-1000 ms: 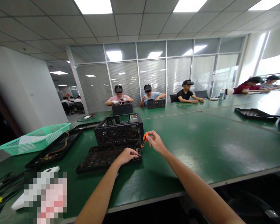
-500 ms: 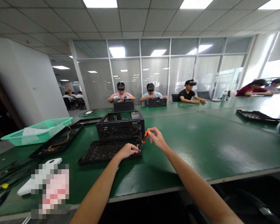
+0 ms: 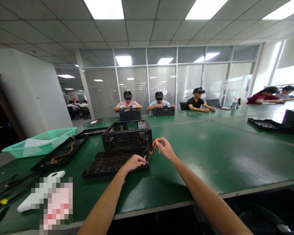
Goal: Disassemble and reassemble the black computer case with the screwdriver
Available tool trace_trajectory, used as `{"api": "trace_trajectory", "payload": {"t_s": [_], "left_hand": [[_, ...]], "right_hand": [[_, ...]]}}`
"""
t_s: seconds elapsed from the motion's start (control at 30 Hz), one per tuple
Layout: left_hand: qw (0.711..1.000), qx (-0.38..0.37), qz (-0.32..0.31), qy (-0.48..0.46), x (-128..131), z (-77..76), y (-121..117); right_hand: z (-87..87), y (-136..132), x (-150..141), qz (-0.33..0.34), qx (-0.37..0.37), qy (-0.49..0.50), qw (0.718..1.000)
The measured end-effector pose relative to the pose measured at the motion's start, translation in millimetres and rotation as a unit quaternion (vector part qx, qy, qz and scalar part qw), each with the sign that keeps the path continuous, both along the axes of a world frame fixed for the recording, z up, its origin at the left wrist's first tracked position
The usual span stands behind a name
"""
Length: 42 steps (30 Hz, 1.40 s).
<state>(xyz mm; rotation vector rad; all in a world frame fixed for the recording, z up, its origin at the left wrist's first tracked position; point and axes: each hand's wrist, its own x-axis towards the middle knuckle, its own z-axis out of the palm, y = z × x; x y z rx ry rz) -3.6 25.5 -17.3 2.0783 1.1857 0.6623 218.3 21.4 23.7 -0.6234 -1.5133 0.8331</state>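
Note:
A black open computer case stands on the green table, with a flat black perforated panel lying in front of it. My right hand is closed on an orange-handled screwdriver whose tip points down at the panel's near right corner. My left hand rests on that same corner, fingers curled close by the tip; what they pinch is too small to make out.
A green plastic basket and a second black panel with a cable lie to the left. Black cables and a white object sit at the near left. Other people work at cases along the far edge. Another black tray is far right.
Both hands stay at the panel's corner with the screwdriver; only the head camera has shifted slightly, so the scene sits a little differently in the frame.

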Motion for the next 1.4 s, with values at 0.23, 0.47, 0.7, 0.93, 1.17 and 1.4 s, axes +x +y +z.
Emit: {"api": "trace_trajectory", "payload": {"t_s": [0.23, 0.47, 0.7, 0.93, 1.17, 1.4], "left_hand": [[1.000, -0.006, -0.007, 0.019, 0.4, 2.7, -0.4], [1.000, -0.012, -0.007, 0.016, 0.2, 4.4, -2.0], [1.000, -0.022, -0.005, 0.005, 1.0, 4.0, -1.8], [1.000, -0.021, -0.005, -0.008, 0.4, 2.4, -1.2], [1.000, -0.019, -0.005, 0.001, -0.9, -0.7, 0.6], [1.000, -0.024, -0.014, -0.014, -1.2, -2.7, 2.1]], "right_hand": [[-0.6, 1.5, 0.8, 0.010, 0.005, -0.025, 1.000], [1.3, -1.5, 0.3, -0.015, 0.014, -0.052, 0.998], [0.7, -1.5, 0.7, 0.003, 0.017, -0.065, 0.998], [-0.9, -3.2, 2.4, -0.077, 0.096, -0.099, 0.987], [1.2, -4.5, -0.7, -0.025, 0.075, -0.063, 0.995], [3.6, -7.7, -1.8, -0.020, 0.059, -0.043, 0.997]]}}
